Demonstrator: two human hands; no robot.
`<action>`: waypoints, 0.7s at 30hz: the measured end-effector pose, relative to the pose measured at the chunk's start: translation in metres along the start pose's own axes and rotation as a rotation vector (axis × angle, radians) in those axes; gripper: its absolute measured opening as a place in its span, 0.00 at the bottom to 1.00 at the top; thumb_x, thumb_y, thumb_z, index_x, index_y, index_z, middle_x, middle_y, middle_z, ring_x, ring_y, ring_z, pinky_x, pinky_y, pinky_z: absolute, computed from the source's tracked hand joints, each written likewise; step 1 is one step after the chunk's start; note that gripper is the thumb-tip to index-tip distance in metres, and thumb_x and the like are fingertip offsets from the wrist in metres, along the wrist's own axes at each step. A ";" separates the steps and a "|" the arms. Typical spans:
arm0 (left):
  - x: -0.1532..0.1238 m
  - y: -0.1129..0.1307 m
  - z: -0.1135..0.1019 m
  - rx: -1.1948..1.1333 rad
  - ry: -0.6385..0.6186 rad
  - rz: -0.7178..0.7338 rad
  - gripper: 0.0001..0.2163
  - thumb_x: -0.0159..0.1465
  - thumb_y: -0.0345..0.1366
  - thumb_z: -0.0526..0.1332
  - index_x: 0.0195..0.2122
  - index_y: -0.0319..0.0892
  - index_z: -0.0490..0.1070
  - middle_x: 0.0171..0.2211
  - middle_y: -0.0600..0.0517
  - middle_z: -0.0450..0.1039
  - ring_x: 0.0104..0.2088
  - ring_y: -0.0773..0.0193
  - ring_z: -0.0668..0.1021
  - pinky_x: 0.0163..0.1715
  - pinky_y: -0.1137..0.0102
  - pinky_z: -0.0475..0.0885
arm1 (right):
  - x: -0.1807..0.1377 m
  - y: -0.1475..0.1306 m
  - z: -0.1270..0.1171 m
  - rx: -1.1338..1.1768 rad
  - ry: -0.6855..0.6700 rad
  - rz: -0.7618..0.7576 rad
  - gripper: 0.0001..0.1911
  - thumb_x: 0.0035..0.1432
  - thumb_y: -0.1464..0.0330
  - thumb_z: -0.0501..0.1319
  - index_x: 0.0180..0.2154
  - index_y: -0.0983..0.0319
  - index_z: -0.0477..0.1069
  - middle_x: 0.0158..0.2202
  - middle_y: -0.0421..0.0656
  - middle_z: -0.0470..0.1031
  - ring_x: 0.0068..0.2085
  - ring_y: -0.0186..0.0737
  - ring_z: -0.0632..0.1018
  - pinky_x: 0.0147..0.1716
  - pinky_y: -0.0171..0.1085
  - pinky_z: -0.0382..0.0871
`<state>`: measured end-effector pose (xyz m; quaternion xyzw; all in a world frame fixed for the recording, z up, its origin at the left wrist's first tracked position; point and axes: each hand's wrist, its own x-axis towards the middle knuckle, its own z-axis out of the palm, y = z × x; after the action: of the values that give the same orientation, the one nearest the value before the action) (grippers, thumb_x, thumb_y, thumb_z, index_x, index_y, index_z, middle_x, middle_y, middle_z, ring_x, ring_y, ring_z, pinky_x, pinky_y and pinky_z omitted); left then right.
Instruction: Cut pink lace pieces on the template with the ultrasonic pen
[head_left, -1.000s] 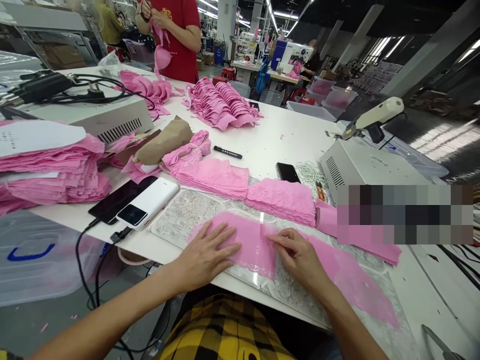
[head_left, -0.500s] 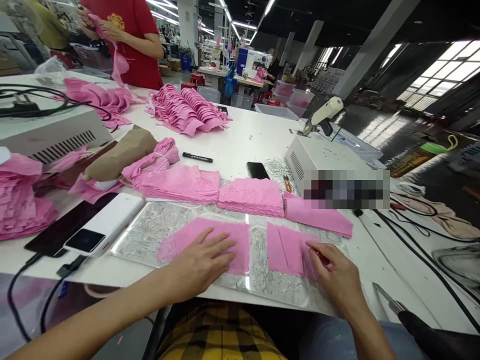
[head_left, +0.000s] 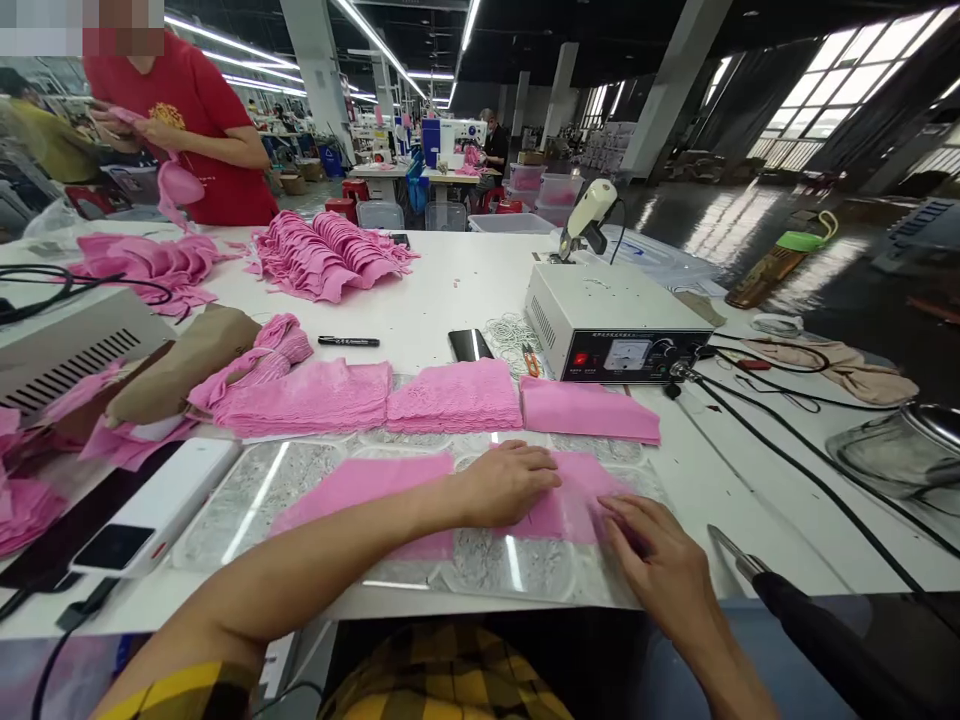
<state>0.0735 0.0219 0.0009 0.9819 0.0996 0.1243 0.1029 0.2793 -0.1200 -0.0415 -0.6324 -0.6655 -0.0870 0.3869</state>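
My left hand (head_left: 517, 485) rests flat on the right-hand pink fabric piece (head_left: 581, 480), fingers close together and pointing right. At that piece's right edge, my right hand (head_left: 656, 545) pinches the fabric between thumb and fingers; its inner side is partly hidden. Another pink fabric piece (head_left: 405, 470) lies flat to the left, partly covered by my left forearm. Both pieces lie on a clear-topped board (head_left: 247, 490) with a mottled grey surface. Just behind it sit a left stack (head_left: 315, 400) and a middle stack (head_left: 454, 395) of pink fabric, beside a smooth pink strip (head_left: 589, 410).
A pen-like tool with a metal blade tip (head_left: 731, 550) lies right of my right hand. Behind are a control box (head_left: 622, 310), orange snips (head_left: 531, 360), a phone (head_left: 470, 345) and a marker (head_left: 349, 341). A white power bank (head_left: 157, 510) lies left. A person in red (head_left: 217, 150) stands opposite.
My left hand has moved right, from the left fabric piece onto the right one. My right hand stays at that piece's right edge. The head view has shifted.
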 end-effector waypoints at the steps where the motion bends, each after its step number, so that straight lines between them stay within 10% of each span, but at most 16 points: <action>1: -0.005 0.002 -0.001 0.003 0.022 -0.028 0.12 0.71 0.31 0.52 0.47 0.39 0.75 0.50 0.44 0.77 0.52 0.57 0.78 0.55 0.61 0.71 | 0.004 -0.001 0.001 0.025 -0.013 0.008 0.10 0.63 0.65 0.59 0.42 0.57 0.77 0.39 0.43 0.80 0.41 0.40 0.80 0.43 0.40 0.77; 10: -0.067 0.015 0.008 0.097 0.109 -0.084 0.13 0.73 0.36 0.52 0.51 0.39 0.73 0.55 0.42 0.74 0.56 0.54 0.75 0.57 0.57 0.70 | 0.049 -0.012 0.027 0.136 -0.349 0.056 0.10 0.62 0.70 0.54 0.33 0.59 0.74 0.35 0.43 0.76 0.38 0.40 0.76 0.38 0.40 0.73; 21: -0.067 0.014 0.009 0.139 0.036 -0.095 0.14 0.74 0.36 0.51 0.53 0.41 0.73 0.57 0.43 0.73 0.59 0.52 0.73 0.60 0.52 0.65 | 0.010 0.027 -0.011 -0.162 -0.135 0.260 0.09 0.62 0.63 0.54 0.32 0.57 0.70 0.33 0.41 0.73 0.33 0.38 0.74 0.31 0.38 0.67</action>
<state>0.0144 -0.0082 -0.0194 0.9784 0.1562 0.1296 0.0386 0.3094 -0.1139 -0.0381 -0.7467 -0.5933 -0.0469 0.2971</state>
